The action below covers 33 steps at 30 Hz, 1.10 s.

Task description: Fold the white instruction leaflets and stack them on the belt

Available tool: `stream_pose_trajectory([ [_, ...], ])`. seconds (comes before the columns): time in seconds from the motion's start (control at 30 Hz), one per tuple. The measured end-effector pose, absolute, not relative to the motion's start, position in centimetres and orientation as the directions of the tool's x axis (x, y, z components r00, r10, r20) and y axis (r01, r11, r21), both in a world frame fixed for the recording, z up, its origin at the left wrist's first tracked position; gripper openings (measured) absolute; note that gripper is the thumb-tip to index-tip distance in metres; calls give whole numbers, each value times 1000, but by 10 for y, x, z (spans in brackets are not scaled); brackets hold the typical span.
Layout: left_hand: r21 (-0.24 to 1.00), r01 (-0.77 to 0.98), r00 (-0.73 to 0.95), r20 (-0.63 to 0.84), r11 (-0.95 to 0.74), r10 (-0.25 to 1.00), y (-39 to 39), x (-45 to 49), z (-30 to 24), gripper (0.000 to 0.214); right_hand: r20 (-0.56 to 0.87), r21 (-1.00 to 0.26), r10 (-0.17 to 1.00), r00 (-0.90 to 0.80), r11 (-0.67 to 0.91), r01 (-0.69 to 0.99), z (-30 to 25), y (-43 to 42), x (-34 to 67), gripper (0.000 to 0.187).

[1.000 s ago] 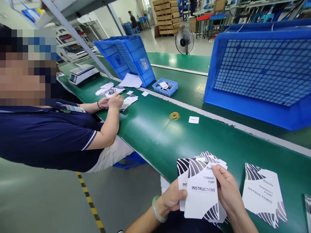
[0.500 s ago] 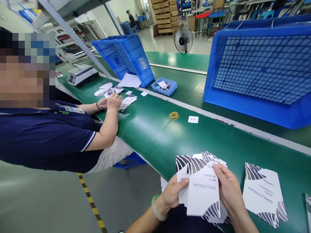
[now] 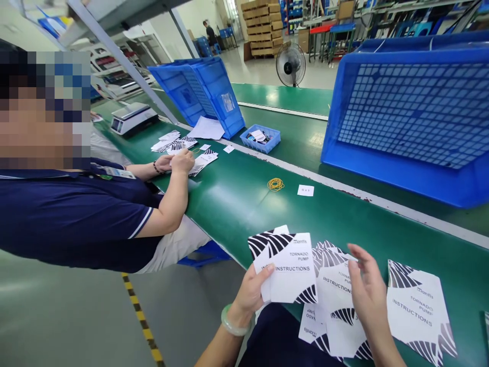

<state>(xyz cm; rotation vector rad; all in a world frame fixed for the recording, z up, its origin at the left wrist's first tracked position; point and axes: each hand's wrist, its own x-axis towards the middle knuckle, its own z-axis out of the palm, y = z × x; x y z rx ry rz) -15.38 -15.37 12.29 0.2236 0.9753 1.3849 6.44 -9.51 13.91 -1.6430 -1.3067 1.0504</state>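
Observation:
My left hand (image 3: 254, 293), with a pale green bangle at the wrist, is closed on a few fanned instruction booklets (image 3: 292, 255). They are white with black striped corners and read "Tornado Pump Instructions". Over a loose pile of the same booklets (image 3: 336, 285) on the green table, my right hand (image 3: 367, 290) is open, fingers apart, holding nothing. Whether it touches the pile I cannot tell. To its right lies another small stack of booklets (image 3: 414, 306).
Yellow rubber bands (image 3: 275, 184) and a white paper slip (image 3: 305, 190) lie ahead on the table. Blue crates (image 3: 397, 186) stand tilted at the back, beside a small blue basket (image 3: 273, 144). At left, a co-worker (image 3: 114, 214) handles similar booklets near a scale (image 3: 133, 118).
My left hand has moved left with a few booklets, apart from my right hand. My right hand has opened, and the pile beneath is now in plain view.

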Motion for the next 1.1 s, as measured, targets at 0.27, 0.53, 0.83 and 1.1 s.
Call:
stream_pose_trajectory([
  [0.27,591,-731,23,-481,343,877,-160,-136,120,34,-324,-943,943,-71,-316,104,161,-111,60,30],
  [0.53,637,-724,-186,-552,266,813,-148,-158,125,31,-217,-861,966,142,-258,439,126,-92,91,54],
  [0.83,742,-570,57,-395,354,917,-154,-127,119,29,-123,-902,955,-271,6,431,158,-109,44,26],
  [1.1,819,-503,44,-295,276,955,-151,-140,119,38,-200,-949,980,-17,-189,251,160,-110,58,30],
])
